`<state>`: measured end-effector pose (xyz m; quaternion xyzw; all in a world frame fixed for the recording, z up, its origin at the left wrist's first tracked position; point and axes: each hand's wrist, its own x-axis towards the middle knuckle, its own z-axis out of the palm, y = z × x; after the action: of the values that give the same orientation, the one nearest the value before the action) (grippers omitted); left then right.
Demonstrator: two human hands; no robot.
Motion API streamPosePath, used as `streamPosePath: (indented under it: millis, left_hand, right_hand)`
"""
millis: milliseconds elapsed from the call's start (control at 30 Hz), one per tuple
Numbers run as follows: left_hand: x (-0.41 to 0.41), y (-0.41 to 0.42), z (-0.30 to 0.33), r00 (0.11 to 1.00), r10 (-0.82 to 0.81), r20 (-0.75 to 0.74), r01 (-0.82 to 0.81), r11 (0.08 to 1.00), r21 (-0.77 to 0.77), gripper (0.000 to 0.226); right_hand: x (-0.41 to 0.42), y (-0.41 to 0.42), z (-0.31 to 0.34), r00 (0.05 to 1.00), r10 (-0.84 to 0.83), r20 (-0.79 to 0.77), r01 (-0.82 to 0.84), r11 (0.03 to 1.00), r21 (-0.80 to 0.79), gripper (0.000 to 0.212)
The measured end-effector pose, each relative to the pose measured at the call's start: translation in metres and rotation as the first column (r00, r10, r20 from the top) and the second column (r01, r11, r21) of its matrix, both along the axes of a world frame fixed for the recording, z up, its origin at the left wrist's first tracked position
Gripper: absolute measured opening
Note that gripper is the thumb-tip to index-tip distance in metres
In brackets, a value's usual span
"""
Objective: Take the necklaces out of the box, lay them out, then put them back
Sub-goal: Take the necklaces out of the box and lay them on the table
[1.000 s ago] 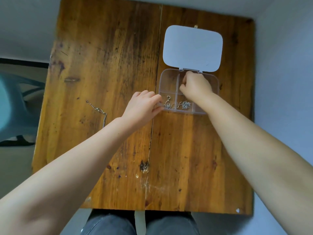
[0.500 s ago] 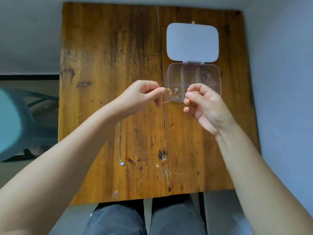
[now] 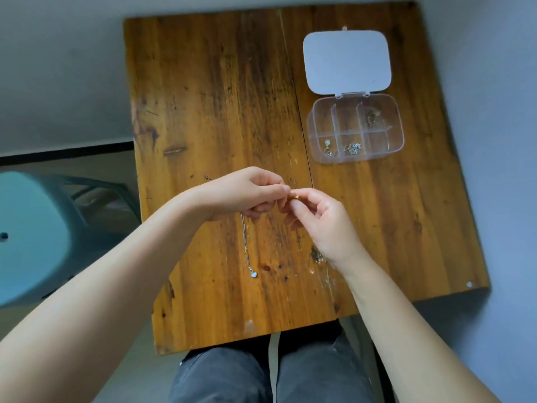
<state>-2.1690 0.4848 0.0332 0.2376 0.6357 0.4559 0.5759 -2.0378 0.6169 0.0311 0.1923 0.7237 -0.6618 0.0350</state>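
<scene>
A clear plastic box (image 3: 398,123) with several compartments stands open at the table's far right, its white lid (image 3: 345,61) folded back. Small necklaces lie bunched in some compartments. Over the table's middle, my left hand (image 3: 247,194) and my right hand (image 3: 316,219) meet fingertip to fingertip, both pinching a small gold necklace (image 3: 295,196) bunched between them. A silver necklace (image 3: 248,251) with a small pendant lies stretched out on the wood just below my left hand, its upper end hidden by that hand.
The wooden table (image 3: 203,97) has a seam down its middle. A teal plastic chair (image 3: 32,237) stands to the left of it. My knees in grey trousers (image 3: 226,376) sit under the near edge. A pale wall runs along the right.
My right hand took a gold necklace from the box and drew back toward me. Both hands came together over the middle of the table, now nearer me than half a second ago.
</scene>
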Motion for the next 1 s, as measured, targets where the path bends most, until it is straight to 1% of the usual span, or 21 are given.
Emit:
streamPosePath:
  millis: [67, 133, 233, 300, 367, 433, 533, 567, 633, 700, 767, 833, 900, 933, 967, 1000]
  left_hand:
    - [-0.002, -0.006, -0.005, 0.998, -0.051, -0.021, 0.05, 0.998, -0.025, 0.03]
    - [-0.006, -0.01, -0.009, 0.995, -0.06, -0.077, 0.055, 0.997, -0.059, 0.031]
    - [-0.024, -0.013, -0.017, 0.976, 0.011, -0.218, -0.034, 0.994, -0.1, 0.034]
    - [-0.039, -0.007, -0.023, 0.95, 0.041, -0.31, -0.087, 0.987, -0.135, 0.038]
    - [-0.049, 0.005, -0.032, 0.895, 0.004, -0.445, -0.103, 0.975, -0.197, 0.038]
    - [-0.049, 0.018, -0.047, 0.793, -0.096, -0.602, -0.079, 0.963, -0.258, 0.033]
    - [-0.038, 0.029, -0.07, 0.574, -0.245, -0.781, -0.042, 0.944, -0.327, 0.026]
    - [-0.035, 0.03, -0.076, 0.495, -0.292, -0.818, -0.036, 0.934, -0.355, 0.023]
    - [-0.032, 0.032, -0.087, 0.354, -0.373, -0.858, -0.032, 0.912, -0.409, 0.022]
    - [-0.029, 0.033, -0.095, 0.273, -0.403, -0.874, -0.031, 0.904, -0.426, 0.023]
    - [-0.026, 0.033, -0.098, 0.249, -0.395, -0.884, -0.031, 0.909, -0.415, 0.023]
    - [-0.025, 0.034, -0.097, 0.262, -0.38, -0.887, -0.047, 0.913, -0.405, 0.023]
    - [-0.024, 0.039, -0.093, 0.289, -0.349, -0.891, -0.072, 0.921, -0.384, 0.026]
    - [-0.023, 0.045, -0.09, 0.295, -0.315, -0.902, -0.084, 0.932, -0.353, 0.029]
    - [-0.021, 0.052, -0.087, 0.289, -0.268, -0.919, -0.094, 0.948, -0.306, 0.033]
    - [-0.018, 0.061, -0.083, 0.279, -0.218, -0.935, -0.098, 0.962, -0.254, 0.037]
  right_hand:
    - [0.006, 0.001, -0.001, 0.997, -0.067, 0.03, 0.067, 0.998, 0.01, 0.024]
    - [0.015, 0.006, -0.006, 0.984, -0.13, 0.126, 0.136, 0.99, -0.046, 0.027]
    - [0.033, 0.013, -0.022, 0.912, -0.147, 0.383, 0.231, 0.955, -0.183, 0.02]
    - [0.046, 0.009, -0.035, 0.838, -0.126, 0.53, 0.273, 0.939, -0.208, 0.013]
    - [0.055, -0.004, -0.049, 0.78, -0.111, 0.615, 0.291, 0.935, -0.201, 0.01]
    - [0.058, -0.02, -0.061, 0.744, -0.134, 0.654, 0.305, 0.94, -0.155, 0.008]
    - [0.058, -0.04, -0.077, 0.749, -0.181, 0.638, 0.224, 0.975, 0.013, 0.004]
    - [0.059, -0.044, -0.081, 0.76, -0.188, 0.622, 0.193, 0.979, 0.06, 0.004]
    - [0.062, -0.049, -0.086, 0.777, -0.195, 0.598, 0.168, 0.981, 0.101, 0.006]
    - [0.064, -0.05, -0.088, 0.779, -0.191, 0.597, 0.132, 0.981, 0.142, 0.006]
    - [0.064, -0.048, -0.088, 0.776, -0.156, 0.611, 0.046, 0.98, 0.192, 0.007]
    - [0.063, -0.041, -0.085, 0.767, -0.094, 0.635, -0.05, 0.977, 0.206, 0.009]
    - [0.057, -0.021, -0.077, 0.786, -0.041, 0.617, -0.129, 0.965, 0.228, 0.011]
    - [0.051, -0.005, -0.07, 0.819, -0.04, 0.573, -0.127, 0.96, 0.249, 0.006]
    - [0.041, 0.017, -0.062, 0.862, -0.063, 0.503, -0.089, 0.958, 0.273, 0.004]
    - [0.028, 0.043, -0.054, 0.904, -0.116, 0.412, -0.024, 0.947, 0.32, 0.012]
